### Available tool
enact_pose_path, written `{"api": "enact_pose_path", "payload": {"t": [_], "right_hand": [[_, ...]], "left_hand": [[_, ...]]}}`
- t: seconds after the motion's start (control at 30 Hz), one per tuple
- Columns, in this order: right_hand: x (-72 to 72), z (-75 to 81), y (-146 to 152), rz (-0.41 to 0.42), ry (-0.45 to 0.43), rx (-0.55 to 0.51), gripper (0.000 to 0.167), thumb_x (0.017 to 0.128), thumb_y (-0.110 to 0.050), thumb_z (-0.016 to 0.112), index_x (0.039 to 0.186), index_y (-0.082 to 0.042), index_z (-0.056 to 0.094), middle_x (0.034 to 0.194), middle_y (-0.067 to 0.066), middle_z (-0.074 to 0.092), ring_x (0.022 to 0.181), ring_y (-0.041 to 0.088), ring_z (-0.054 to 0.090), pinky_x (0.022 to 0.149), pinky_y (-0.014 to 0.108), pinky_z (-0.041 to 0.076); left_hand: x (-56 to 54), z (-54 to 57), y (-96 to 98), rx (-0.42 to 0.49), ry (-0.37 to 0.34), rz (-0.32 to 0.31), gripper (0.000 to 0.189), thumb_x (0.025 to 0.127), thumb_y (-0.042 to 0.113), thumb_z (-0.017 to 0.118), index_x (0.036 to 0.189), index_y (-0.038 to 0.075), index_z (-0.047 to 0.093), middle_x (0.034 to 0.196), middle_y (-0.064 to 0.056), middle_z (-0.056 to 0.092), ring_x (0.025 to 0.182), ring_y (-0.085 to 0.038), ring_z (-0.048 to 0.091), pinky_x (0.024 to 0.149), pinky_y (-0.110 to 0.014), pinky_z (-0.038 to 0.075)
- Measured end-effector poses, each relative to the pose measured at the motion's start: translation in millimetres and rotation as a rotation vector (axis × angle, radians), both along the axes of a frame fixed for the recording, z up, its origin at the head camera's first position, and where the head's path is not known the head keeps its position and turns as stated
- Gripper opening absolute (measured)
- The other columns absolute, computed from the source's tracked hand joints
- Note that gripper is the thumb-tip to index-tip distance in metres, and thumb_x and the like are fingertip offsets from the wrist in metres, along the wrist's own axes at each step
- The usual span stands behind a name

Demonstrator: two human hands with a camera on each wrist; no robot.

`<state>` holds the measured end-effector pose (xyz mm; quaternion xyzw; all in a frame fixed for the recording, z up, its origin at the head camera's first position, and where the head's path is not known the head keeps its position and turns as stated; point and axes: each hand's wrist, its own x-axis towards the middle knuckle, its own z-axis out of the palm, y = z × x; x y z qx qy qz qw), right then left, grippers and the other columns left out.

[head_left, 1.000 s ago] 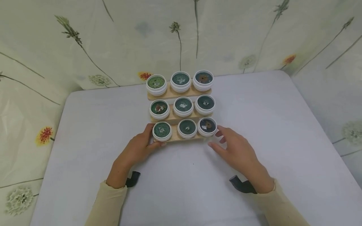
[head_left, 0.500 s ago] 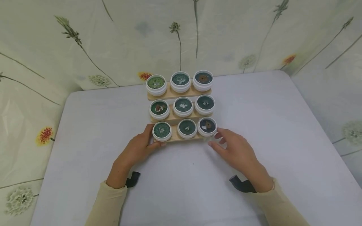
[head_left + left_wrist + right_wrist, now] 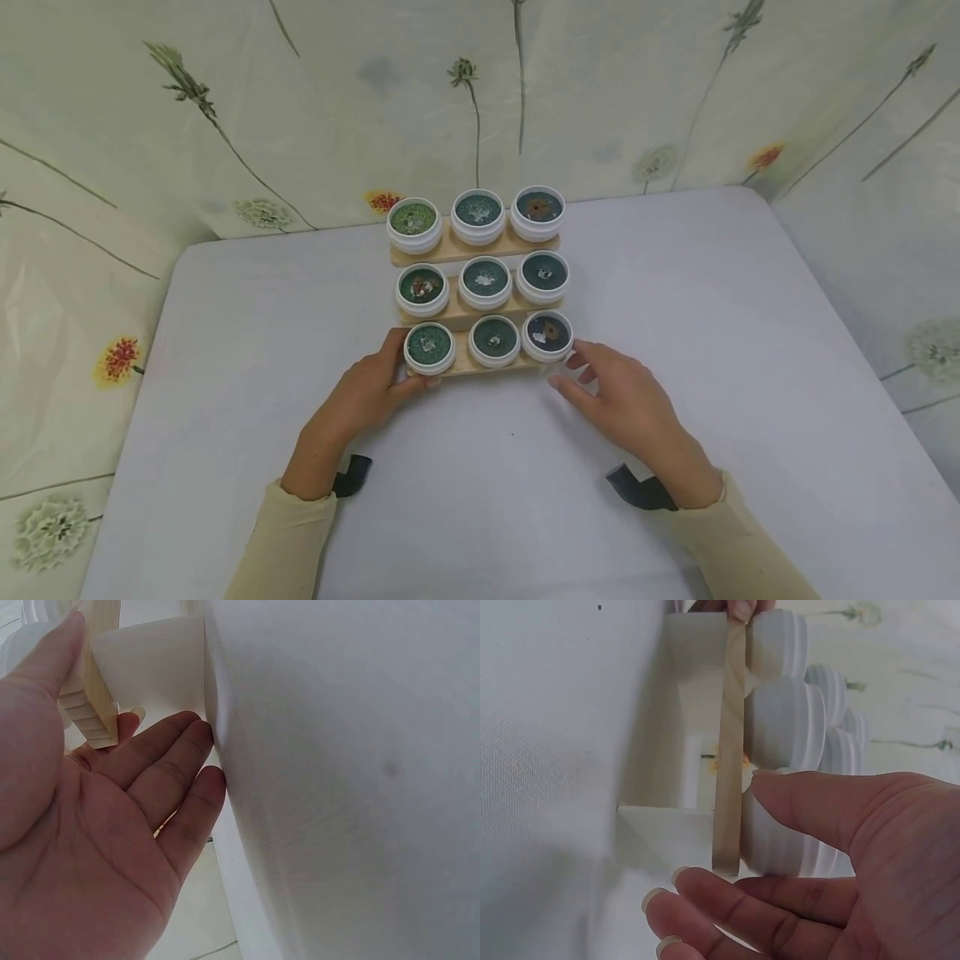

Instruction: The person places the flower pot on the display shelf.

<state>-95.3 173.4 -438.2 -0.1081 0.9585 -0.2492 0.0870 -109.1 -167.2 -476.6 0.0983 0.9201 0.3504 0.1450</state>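
A three-tier stand with wooden shelves and white supports carries several round white jars with greenish, flecked tops. My left hand [image 3: 360,396] pinches the left end of the front shelf [image 3: 463,360], its thumb in front and index finger behind; the left wrist view shows the board [image 3: 97,697] between them. My right hand [image 3: 637,404] has relaxed fingers around the front right jar [image 3: 547,336], whose dark top bears a brown mark. In the right wrist view its thumb overlaps that jar [image 3: 772,836], and its other fingers spread by the shelf's end.
The stand is on a white-covered table [image 3: 480,500]. Behind it, the middle shelf [image 3: 459,312] and back shelf [image 3: 453,250] hold more jars. A flower-printed curtain [image 3: 337,108] borders the table's back and sides.
My right hand and the front right jar have shifted very slightly left. My left hand keeps its place on the shelf's end.
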Motion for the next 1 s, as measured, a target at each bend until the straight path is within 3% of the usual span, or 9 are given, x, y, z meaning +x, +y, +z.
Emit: {"api": "enact_pose_path", "payload": {"t": [0.47, 0.77, 1.0], "right_hand": [[-2.6, -3.3, 0, 0.036, -0.008, -0.031, 0.047, 0.098, -0.036, 0.075, 0.132, -0.004, 0.065, 0.113, 0.009, 0.072, 0.101, 0.028, 0.068, 0.083, 0.049, 0.055], [-4.1, -5.4, 11, 0.044, -0.022, -0.024, 0.047, 0.1, -0.037, 0.073, 0.135, -0.007, 0.065, 0.116, 0.008, 0.072, 0.103, 0.028, 0.067, 0.085, 0.05, 0.055], [-1.8, -2.4, 15, 0.038, -0.033, -0.014, 0.054, 0.101, -0.039, 0.07, 0.14, -0.003, 0.061, 0.119, 0.012, 0.072, 0.106, 0.031, 0.067, 0.088, 0.052, 0.054]], "left_hand": [[0.4, 1.2, -1.3, 0.008, -0.002, 0.01, 0.074, 0.097, 0.05, 0.073, 0.152, 0.019, 0.035, 0.146, -0.017, 0.06, 0.127, -0.039, 0.062, 0.104, -0.058, 0.046], [-1.5, -1.9, 1.7, 0.019, 0.017, -0.01, 0.073, 0.097, 0.047, 0.073, 0.153, 0.022, 0.034, 0.148, -0.016, 0.058, 0.13, -0.038, 0.06, 0.104, -0.057, 0.046], [-1.9, -3.3, 3.0, 0.027, 0.03, -0.007, 0.073, 0.097, 0.048, 0.074, 0.153, 0.021, 0.035, 0.148, -0.015, 0.059, 0.131, -0.038, 0.059, 0.105, -0.057, 0.046]]}}
